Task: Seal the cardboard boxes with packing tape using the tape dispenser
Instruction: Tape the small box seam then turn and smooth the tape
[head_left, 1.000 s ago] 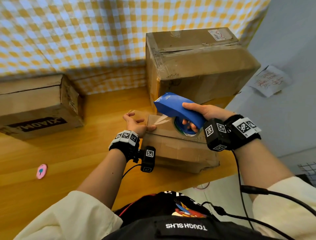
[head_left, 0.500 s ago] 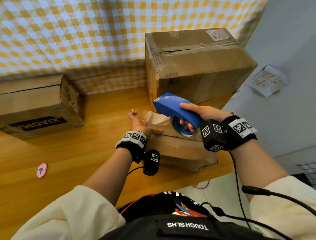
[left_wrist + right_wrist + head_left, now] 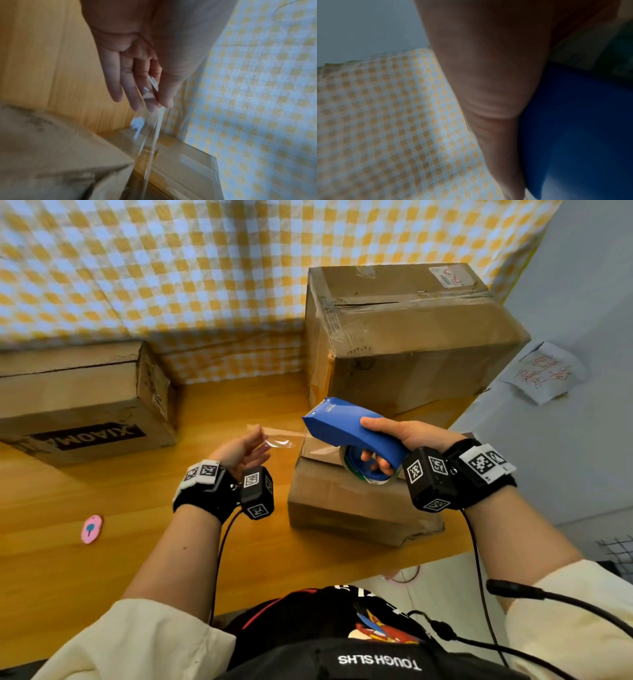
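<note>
The right hand (image 3: 407, 440) is gripping the blue tape dispenser (image 3: 352, 431) over the small box (image 3: 359, 505) near the table's (image 3: 102, 577) front right edge. The left hand (image 3: 239, 453) is pinching the free end of the clear tape (image 3: 277, 436), probably between thumb and fingertips. The strip is hanging in air; keeping it taut and flat before pressing it along the seam should prevent wrinkles.

The left hand (image 3: 137, 54) pinches clear tape (image 3: 150, 128) between thumb and fingertips (image 3: 137, 105) — the strip runs down toward a blurred cardboard box (image 3: 51, 155) on the wooden table (image 3: 51, 54).
</note>
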